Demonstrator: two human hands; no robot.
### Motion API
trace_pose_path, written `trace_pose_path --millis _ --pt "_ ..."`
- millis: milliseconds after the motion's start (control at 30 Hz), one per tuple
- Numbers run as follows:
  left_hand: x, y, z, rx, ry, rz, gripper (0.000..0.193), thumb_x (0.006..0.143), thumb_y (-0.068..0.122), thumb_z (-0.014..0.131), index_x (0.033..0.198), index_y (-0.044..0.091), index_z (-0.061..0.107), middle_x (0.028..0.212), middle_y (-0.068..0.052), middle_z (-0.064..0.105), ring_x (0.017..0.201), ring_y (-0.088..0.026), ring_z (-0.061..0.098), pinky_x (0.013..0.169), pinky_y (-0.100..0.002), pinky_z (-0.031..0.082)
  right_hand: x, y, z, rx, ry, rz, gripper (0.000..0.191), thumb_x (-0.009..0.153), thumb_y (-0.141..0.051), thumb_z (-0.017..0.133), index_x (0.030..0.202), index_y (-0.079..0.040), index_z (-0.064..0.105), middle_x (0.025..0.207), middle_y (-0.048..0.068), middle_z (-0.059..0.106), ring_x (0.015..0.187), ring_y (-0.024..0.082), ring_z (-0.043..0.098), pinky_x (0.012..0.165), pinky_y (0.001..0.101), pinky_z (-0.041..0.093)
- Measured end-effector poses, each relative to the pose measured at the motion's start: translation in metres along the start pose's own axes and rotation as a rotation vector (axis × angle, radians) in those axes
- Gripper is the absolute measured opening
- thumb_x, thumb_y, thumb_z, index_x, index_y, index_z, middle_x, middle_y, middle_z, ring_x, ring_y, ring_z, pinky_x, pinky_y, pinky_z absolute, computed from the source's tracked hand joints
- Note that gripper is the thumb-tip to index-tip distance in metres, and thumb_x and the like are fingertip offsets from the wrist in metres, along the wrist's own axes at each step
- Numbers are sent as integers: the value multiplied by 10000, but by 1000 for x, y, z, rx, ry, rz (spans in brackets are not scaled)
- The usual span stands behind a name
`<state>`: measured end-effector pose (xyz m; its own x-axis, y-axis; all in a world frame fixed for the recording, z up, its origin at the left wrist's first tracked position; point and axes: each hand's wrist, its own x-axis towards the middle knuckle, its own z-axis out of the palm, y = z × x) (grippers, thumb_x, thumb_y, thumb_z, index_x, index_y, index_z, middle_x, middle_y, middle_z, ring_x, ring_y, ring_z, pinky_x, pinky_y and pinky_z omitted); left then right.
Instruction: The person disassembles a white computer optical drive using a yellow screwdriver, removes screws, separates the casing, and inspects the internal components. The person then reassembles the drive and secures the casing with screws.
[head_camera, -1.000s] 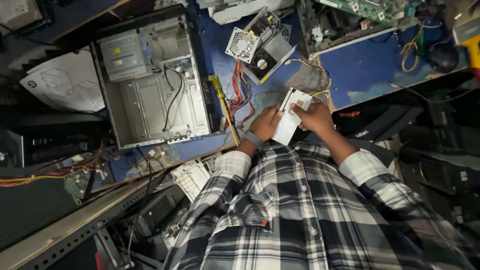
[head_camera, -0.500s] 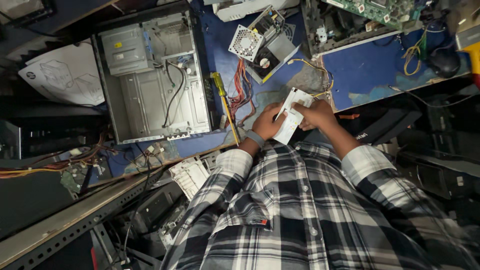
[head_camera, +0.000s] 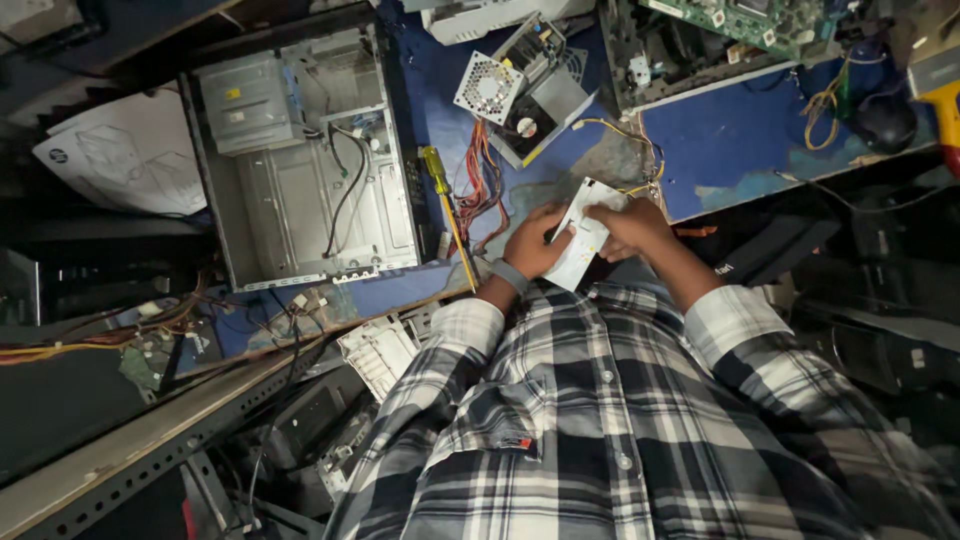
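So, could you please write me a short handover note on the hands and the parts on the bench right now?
Left hand and right hand both grip a white flat part over the blue bench.
Open computer case lies at left, emptied of boards; yellow screwdriver beside it.
Power supply with loose wires sits above the hands.
Done: case opened.
Left: the white part is not yet set down or fitted.

A white printed sheet lies left of the open grey computer case, which bears a small yellow label.
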<state>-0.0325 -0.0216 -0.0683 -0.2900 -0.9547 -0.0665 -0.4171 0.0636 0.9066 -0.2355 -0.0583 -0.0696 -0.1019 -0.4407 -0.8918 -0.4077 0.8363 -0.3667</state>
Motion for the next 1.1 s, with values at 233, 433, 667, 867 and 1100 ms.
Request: trace_pose_path --millis 233,433,667,867,1100 --pt "9 2 7 -310 -66 -50 619 951 172 626 1541 81 465 1458 -231 585 1351 -344 574 1113 -388 440 4 5 -8 153 -81 -87 585 790 -425 812 1049 85 689 857 268 748 658 325 753 560 421 628" --pt "7 -3 9 -143 -73 -60 592 958 168 654 1530 149 505 1381 -224 633 1273 -344 636 1083 -375 482 10 3 -11 74 -88 -45 586 812 -472 803 953 88 704 779 246 733 600 318 738 520 420 611" --pt "3 3 5 -66 -35 -70 541 970 202 638 1499 148 538 1398 -212 632 1250 -363 632 1038 -386 501 -5 -9 -11 -130 64 -142 712 884 -652 652 785 46 746 662 161 736 529 238 718 496 344 574" --pt "9 4 5 -143 -17 -93 533 930 172 682 1451 111 584 1320 -196 691 1175 -290 703 993 -351 541 -2 -32 -25 -352 -32 -68 769 871 -705 612 773 46 748 647 176 714 541 275 703 523 383 563" --pt "15 9 9 -437 1 -180 493 917 141 779 1370 29 619 1207 -143 737 1094 -204 704 961 -331 548 1 -51 -36 -690 181 -255 752 713 -753 735 689 -2 756 629 139 727 644 290 749 667 399 587"
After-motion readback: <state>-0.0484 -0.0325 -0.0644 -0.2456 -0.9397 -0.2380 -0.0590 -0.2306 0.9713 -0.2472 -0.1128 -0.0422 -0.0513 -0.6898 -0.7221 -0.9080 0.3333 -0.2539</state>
